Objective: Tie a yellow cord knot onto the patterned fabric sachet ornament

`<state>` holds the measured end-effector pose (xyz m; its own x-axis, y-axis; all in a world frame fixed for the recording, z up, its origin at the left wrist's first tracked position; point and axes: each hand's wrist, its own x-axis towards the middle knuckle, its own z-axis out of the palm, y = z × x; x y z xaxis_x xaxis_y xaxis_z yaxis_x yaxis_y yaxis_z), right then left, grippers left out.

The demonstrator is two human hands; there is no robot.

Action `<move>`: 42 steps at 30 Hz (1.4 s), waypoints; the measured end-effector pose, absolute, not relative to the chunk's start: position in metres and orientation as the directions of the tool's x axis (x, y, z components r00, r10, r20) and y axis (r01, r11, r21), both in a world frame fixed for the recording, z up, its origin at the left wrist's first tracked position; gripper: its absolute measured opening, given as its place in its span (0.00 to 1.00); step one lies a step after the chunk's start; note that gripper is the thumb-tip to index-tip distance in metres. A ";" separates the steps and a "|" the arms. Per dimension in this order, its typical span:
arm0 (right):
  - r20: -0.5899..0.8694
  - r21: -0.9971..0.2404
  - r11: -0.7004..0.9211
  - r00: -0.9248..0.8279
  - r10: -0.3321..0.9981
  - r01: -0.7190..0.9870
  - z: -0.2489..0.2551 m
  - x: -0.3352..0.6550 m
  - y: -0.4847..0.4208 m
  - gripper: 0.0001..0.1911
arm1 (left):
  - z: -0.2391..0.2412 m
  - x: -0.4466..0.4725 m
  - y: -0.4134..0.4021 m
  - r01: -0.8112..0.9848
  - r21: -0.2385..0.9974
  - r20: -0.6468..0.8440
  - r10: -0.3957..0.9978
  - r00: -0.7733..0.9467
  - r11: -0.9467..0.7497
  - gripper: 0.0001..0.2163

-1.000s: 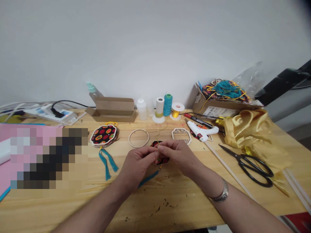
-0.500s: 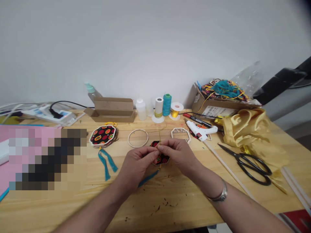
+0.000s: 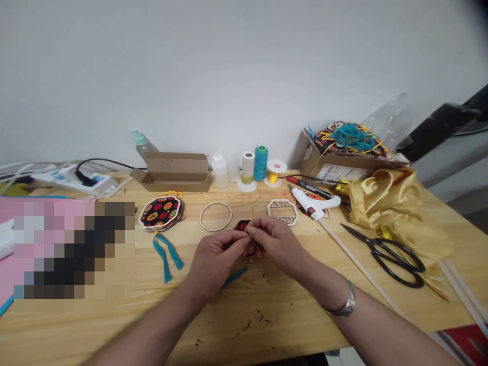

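My left hand (image 3: 215, 259) and my right hand (image 3: 278, 241) meet fingertip to fingertip over a small ornament. Thin gold thread (image 3: 252, 211) runs down into the pinch of my right hand. My left thumb and forefinger are pressed together, and what lies between them is too small to make out. Beneath the fingers is the ornament (image 3: 241, 224), black fabric with red patterns, mostly covered by my hands. A teal tassel (image 3: 235, 276) trails from its lower side. Just left of it lies a thin wooden ring (image 3: 215, 217), and to the right a wooden lattice frame (image 3: 282, 211).
A stack of ornaments (image 3: 160, 213) with teal tassels lies left. Behind stand a cardboard box (image 3: 175, 180), a gold thread spool (image 3: 247, 180) and a teal thread cone (image 3: 261, 163). To the right are a glue gun (image 3: 316, 204), black scissors (image 3: 396, 259) and gold cloth (image 3: 392, 203).
My right hand has turned slightly and its fingers have shifted over more of the ornament. The gold thread above it leans a little further right. The view has moved slightly.
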<state>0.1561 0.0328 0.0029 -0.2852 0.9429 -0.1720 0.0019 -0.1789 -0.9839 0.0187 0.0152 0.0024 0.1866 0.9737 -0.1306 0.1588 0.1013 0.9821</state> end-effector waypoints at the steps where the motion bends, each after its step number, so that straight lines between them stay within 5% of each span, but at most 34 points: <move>1: -0.172 -0.985 -0.173 -0.285 0.943 0.022 0.003 0.156 0.033 0.09 | 0.002 0.019 0.015 0.154 0.982 -0.140 0.971 0.192 0.111 0.08; 9: -0.129 -0.985 -0.098 -0.232 0.964 0.141 0.000 0.159 0.035 0.10 | -0.009 0.014 0.016 0.056 0.966 -0.257 0.947 0.192 0.251 0.08; 16: -0.217 -0.972 -0.234 -0.290 0.932 -0.026 0.002 0.158 0.036 0.08 | -0.009 0.015 0.019 -0.137 0.937 -0.294 0.936 0.192 0.322 0.06; 26: -0.217 -0.975 -0.223 -0.169 0.961 -0.017 -0.006 0.157 0.036 0.08 | -0.009 0.015 0.017 -0.191 0.921 -0.292 0.927 0.236 0.338 0.06; 36: 0.070 -0.937 0.120 -0.159 0.985 0.329 -0.005 0.161 0.036 0.06 | -0.009 0.016 0.019 -0.268 0.881 -0.324 0.910 0.259 0.390 0.06; 42: 0.079 -0.887 0.154 -0.185 0.980 0.435 -0.002 0.162 0.036 0.08 | -0.006 0.017 0.019 -0.252 0.891 -0.325 0.918 0.229 0.378 0.08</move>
<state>0.1623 0.0362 -0.0021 -0.1847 0.9796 0.0789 0.4353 0.1535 -0.8871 0.0171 0.0186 -0.0060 0.2286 0.9177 -0.3249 -0.2521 0.3782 0.8907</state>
